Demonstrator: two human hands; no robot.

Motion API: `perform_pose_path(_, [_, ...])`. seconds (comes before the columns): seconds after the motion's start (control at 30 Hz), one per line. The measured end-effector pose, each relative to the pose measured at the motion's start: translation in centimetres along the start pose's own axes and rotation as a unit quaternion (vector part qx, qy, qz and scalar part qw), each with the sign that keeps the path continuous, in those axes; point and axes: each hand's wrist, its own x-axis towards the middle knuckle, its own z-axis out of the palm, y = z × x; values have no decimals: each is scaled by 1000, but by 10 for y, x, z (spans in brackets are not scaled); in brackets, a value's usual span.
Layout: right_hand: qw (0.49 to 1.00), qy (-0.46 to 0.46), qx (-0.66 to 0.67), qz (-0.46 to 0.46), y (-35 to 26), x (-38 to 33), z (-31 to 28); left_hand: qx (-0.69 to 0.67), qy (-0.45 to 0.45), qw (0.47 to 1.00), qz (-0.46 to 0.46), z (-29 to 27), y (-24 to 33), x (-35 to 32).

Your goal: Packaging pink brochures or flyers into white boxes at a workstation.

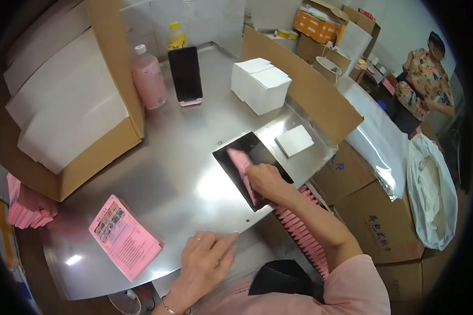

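My right hand [269, 182] grips a slim pink packet [240, 160], blurred by motion, over a black rectangular panel [257, 149] set in the metal tabletop. Its fingers are closed round the packet's near part and hide some of it. At the front edge of the table, my left hand [209, 262] is open with its fingers loosely stretched and nothing in them. Left of that hand lies a stack of pink printed sheets [125, 239]. A small pile of white folded tissues [295, 140] sits just beyond the panel to the right.
A taller white tissue stack [261, 85] stands farther back, beside a cardboard divider [305, 79]. At left is an open carton [101, 149] of white bundles. A phone [186, 76] and pink bottle [148, 79] stand behind. Pink packets [304, 231] fill a box below right. Another person [425, 79] stands far right.
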Motion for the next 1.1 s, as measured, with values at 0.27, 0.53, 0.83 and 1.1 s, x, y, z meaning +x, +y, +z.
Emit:
perform_pose_path(0.27, [914,390,-88,68,52,-40,-47,429,100,887,-139,-37,-61,-46])
perform_pose_path(0.53, [910,375,-171,41,35,-29,-6,260,-48,930,-257,-85,-101,-61])
perform_pose_path(0.83, [907,389,-158,7,43,-25,-10,329,27,883,-333,-103,-143,-80])
perform_pose_path(1.1, [913,384,-137,-6,48,-26,-20,263,90,912,-302,-100,-134,-79])
